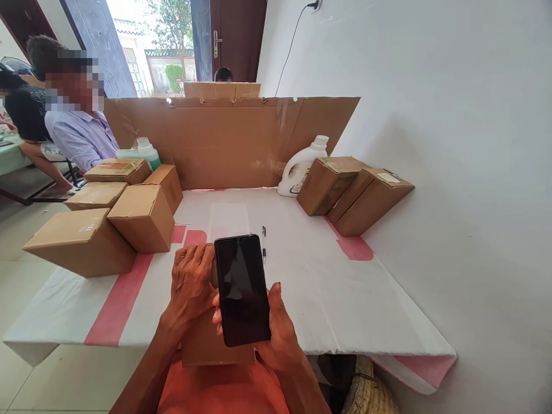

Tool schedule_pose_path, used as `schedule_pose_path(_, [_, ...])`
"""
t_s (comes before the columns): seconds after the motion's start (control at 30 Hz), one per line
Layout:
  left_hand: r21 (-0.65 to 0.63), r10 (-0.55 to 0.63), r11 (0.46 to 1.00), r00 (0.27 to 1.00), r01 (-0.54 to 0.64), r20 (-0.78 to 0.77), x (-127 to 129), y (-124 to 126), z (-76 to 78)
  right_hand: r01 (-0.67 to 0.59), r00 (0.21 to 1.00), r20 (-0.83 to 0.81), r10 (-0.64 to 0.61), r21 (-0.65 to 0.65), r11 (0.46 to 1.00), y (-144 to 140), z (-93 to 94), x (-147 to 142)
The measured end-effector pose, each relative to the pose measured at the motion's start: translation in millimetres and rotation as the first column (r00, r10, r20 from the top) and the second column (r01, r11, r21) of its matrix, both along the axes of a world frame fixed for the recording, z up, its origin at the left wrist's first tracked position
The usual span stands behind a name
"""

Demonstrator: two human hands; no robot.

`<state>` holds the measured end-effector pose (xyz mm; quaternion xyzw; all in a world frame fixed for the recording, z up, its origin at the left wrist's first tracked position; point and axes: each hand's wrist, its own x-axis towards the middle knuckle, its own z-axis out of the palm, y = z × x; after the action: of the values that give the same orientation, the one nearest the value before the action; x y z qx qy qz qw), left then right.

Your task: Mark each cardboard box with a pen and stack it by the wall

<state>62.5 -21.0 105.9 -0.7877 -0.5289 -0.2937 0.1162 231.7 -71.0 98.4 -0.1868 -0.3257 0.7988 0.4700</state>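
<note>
My right hand (282,322) grips a black smartphone (242,290), its dark screen turned up toward me. The thumb lies along the phone's right edge and fingertips show at its left edge. Under the phone, a cardboard box (218,352) sits at the table's near edge, against my body and partly hidden. My left hand (190,282) lies on the far left part of this box with its fingers bent over it. Just beyond the phone, a pen (264,244) lies on the white and pink tablecloth (328,276).
Several cardboard boxes (142,210) stand at the left, with a green-liquid bottle (149,152) behind them. At the right are a white detergent jug (304,167) and more boxes (373,198) by the wall. A cardboard panel (233,144) closes off the back. A person (80,126) sits beyond, left.
</note>
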Motion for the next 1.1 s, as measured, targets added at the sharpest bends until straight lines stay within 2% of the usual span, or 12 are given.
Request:
schedule_pose_path(0.47, [0.044, -0.001, 0.999, 0.999, 0.003, -0.036, -3, 1, -2.9, 0.017, 1.000, 0.006, -0.017, -0.058, 0.998, -1, -1.1, 6])
schedule_pose_path(0.53, [0.030, -0.019, 0.999, 1.000, 0.020, -0.024, -5, 3, -3.7, 0.062, 0.998, 0.037, -0.059, -0.063, 0.996, 3, -1.5, 13])
schedule_pose_path(0.63, [-0.005, 0.014, 1.000, 1.000, -0.014, 0.013, -8, 7, -4.4, 0.170, 0.980, 0.118, -0.161, -0.076, 0.982, 16, -5.2, 29])
schedule_pose_path(0.73, [-0.033, 0.059, 0.998, 0.998, -0.058, 0.039, -12, 13, -5.1, 0.321, 0.919, 0.259, -0.298, -0.052, 0.946, 40, -18.2, 52])
schedule_pose_path(0.8, [-0.049, 0.064, 0.997, 0.997, -0.062, 0.042, -14, 19, -6.4, 0.452, 0.814, 0.409, -0.412, 0.000, 0.892, 59, -34.3, 70])
schedule_pose_path(0.83, [-0.060, 0.063, 0.996, 0.997, -0.061, 0.041, -14, 22, -7.3, 0.512, 0.721, 0.520, -0.458, 0.045, 0.858, 69, -44.2, 79])
schedule_pose_path(0.87, [-0.074, 0.057, 0.996, 0.998, -0.054, 0.039, -14, 26, -8.5, 0.554, 0.596, 0.645, -0.479, 0.101, 0.826, 79, -54.8, 88])
schedule_pose_path(0.93, [-0.107, 0.042, 0.993, 0.999, -0.039, 0.028, -12, 34, -11.5, 0.578, 0.293, 0.846, -0.446, 0.215, 0.787, 95, -75.8, 105])
schedule_pose_path(0.97, [-0.125, 0.036, 0.992, 0.999, -0.033, 0.020, -11, 39, -13.3, 0.570, 0.168, 0.895, -0.413, 0.254, 0.781, 101, -85.2, 111])
schedule_pose_path(1.0, [-0.143, 0.031, 0.989, 0.999, -0.030, 0.010, -9, 44, -15.3, 0.560, 0.081, 0.920, -0.382, 0.275, 0.781, 106, -93.5, 117])
schedule_pose_path(1.1, [-0.208, 0.028, 0.978, 0.999, -0.032, -0.025, -5, 59, -22.8, 0.521, -0.029, 0.947, -0.320, 0.288, 0.804, 115, -110.7, 127])
